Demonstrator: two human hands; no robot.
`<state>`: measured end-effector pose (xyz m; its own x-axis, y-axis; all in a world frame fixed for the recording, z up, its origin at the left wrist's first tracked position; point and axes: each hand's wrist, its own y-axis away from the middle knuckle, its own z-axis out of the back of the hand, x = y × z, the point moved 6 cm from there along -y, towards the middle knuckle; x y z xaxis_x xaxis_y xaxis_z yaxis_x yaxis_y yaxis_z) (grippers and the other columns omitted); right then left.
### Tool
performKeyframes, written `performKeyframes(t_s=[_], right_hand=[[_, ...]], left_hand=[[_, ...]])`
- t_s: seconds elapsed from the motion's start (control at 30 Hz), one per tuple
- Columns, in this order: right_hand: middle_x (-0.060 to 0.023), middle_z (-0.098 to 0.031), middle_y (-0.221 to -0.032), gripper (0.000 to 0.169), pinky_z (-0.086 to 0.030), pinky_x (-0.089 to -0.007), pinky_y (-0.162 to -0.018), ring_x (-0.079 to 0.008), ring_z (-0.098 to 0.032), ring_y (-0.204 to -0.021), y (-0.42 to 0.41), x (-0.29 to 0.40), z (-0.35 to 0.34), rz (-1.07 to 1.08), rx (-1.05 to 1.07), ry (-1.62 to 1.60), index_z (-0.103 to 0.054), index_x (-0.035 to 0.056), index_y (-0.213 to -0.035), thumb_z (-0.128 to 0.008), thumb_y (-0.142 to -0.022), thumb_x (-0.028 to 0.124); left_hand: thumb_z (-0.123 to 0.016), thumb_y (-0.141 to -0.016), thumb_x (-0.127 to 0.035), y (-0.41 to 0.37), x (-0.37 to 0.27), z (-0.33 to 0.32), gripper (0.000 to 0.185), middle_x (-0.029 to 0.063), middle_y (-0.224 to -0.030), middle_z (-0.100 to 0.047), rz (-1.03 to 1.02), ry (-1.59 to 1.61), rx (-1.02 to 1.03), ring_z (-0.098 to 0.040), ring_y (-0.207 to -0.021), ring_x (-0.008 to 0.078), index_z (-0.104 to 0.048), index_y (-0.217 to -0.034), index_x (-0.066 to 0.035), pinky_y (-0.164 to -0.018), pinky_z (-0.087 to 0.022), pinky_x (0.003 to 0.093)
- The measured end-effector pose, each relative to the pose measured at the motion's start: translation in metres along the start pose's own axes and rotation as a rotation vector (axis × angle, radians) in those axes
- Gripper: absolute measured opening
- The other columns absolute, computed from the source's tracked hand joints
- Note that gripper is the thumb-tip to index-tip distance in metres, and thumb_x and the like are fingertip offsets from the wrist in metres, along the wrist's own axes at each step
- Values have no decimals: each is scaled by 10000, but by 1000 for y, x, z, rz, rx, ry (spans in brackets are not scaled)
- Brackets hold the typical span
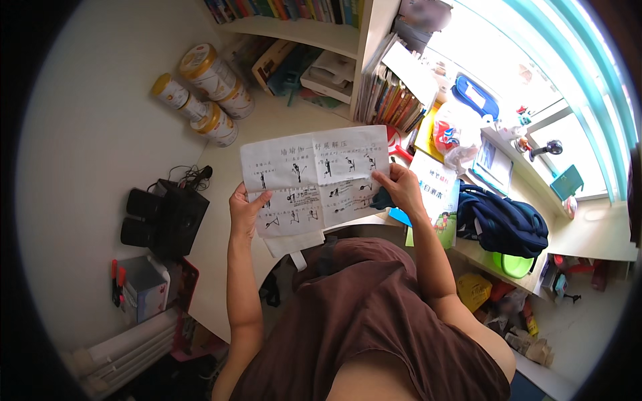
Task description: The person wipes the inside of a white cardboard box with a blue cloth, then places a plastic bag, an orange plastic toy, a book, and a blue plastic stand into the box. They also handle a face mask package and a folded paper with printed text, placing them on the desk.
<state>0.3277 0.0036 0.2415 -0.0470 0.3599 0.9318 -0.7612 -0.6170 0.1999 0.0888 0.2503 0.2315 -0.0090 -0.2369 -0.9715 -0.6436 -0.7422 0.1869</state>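
A creased white paper sheet, printed with small figures in body poses and lines of writing, is held open above the desk. My left hand pinches its left edge, thumb on the printed face. At the right edge my right hand grips it the same way. Fold lines cross the middle of the sheet. Below its lower edge shows another pale piece of paper or cloth; I cannot tell which. To the right of my right hand lies a white and green workbook.
Stacked cans with gold lids stand at the back left, and black speakers with tangled cable at the left. Upright books fill the back. A plastic bag, a navy backpack and a green basin are at the right.
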Motion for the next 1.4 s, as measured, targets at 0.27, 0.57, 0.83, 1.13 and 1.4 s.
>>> performKeyframes(t_s=[0.27,0.57,0.83,1.13,1.4], right_hand=[[-117,-631,-664,340,-444,-332,-546,-240,-610,-590,3,-10,-4,39,-74,347,-588,14,-762,-658,-784,347],[-116,-642,-681,323,-463,-353,-593,-256,-622,-619,14,-19,2,-1,-169,483,-602,31,-789,-647,-792,351],[-70,-669,-728,186,-443,-209,-576,-57,-576,-633,51,-18,30,-174,-3,-124,-619,-7,-863,-659,-813,167],[-56,-636,-845,425,-430,-207,-559,-63,-499,-604,107,-46,65,-187,-350,-184,-564,7,-1080,-723,-748,219],[-85,-616,-1008,640,-454,-224,-643,-74,-523,-688,165,-69,74,-220,-648,-230,-457,37,-1252,-742,-721,252]], left_hand=[[-698,-706,59,-10,15,7,321,62,-949,-649,-17,-67,-62,-600,-837,118,-600,-1009,13,-781,-469,259],[-695,-709,59,-22,19,-10,313,65,-942,-649,55,-107,34,-603,-823,123,-594,-1001,12,-768,-474,262],[-698,-720,29,-47,28,-27,325,85,-981,-645,189,-40,294,-617,-848,152,-590,-1023,-10,-777,-491,274],[-720,-703,11,-59,16,-104,337,81,-960,-651,265,-67,520,-617,-817,141,-588,-1012,-14,-740,-494,263],[-704,-710,20,-52,12,-159,350,82,-967,-649,283,-74,686,-622,-844,151,-578,-1035,-9,-762,-503,279]])
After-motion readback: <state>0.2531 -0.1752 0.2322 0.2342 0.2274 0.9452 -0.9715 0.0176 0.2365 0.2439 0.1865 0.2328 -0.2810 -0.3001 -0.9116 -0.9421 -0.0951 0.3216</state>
